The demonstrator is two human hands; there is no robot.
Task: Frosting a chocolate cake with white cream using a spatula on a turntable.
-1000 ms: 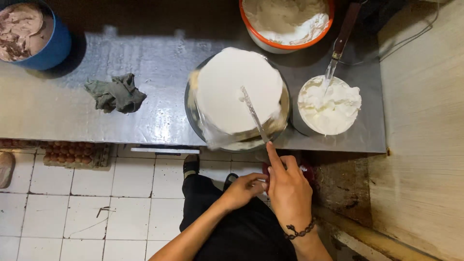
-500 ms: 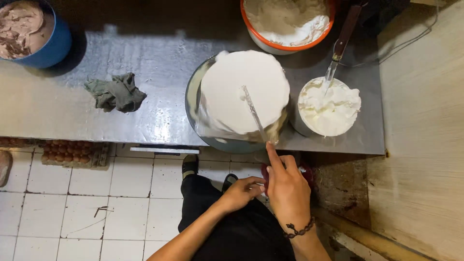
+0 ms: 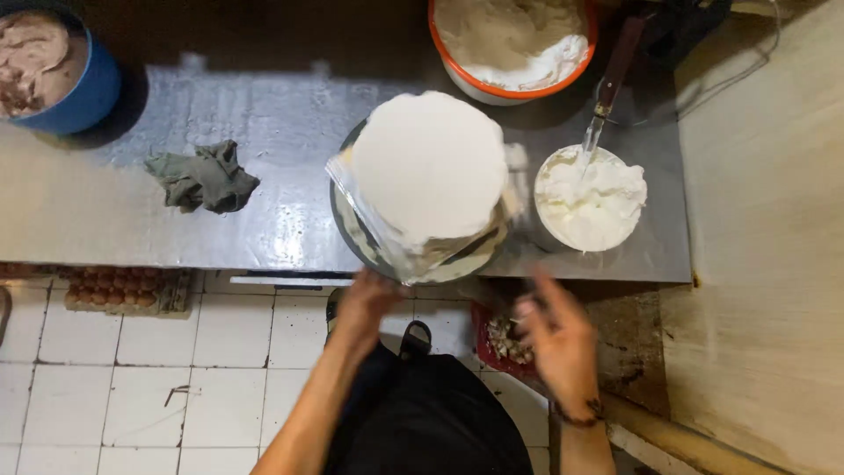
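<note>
— What's in front of you, from the left?

— A blue tub [image 3: 54,72] of brownish cream sits at the far left corner of the steel counter [image 3: 264,211]. Next comes a crumpled grey rag [image 3: 202,179], well apart from the work. Below the counter edge I can see an egg tray [image 3: 123,290] on the tiled floor.

— And your hands?

— My left hand [image 3: 365,303] is at the near rim of the turntable [image 3: 352,237], fingers curled up towards its edge. It is blurred, so I cannot tell whether it grips the rim or only touches it. The white-frosted cake [image 3: 429,167] stands on that turntable, mid-counter, with a clear plastic sheet [image 3: 369,215] sticking out under it.

— The right one?

— My right hand [image 3: 554,339] hovers below the counter edge, fingers spread wide and holding nothing that I can make out through the blur.

— How would you handle the turning well?

— I'd say push at the rim only, with light fingertips clear of the frosting, so the sides stay smooth. Beyond the cake, the white cream bowl [image 3: 589,198] with a knife [image 3: 611,79] resting in it is near. An orange-rimmed bowl [image 3: 514,44] sits behind.
</note>
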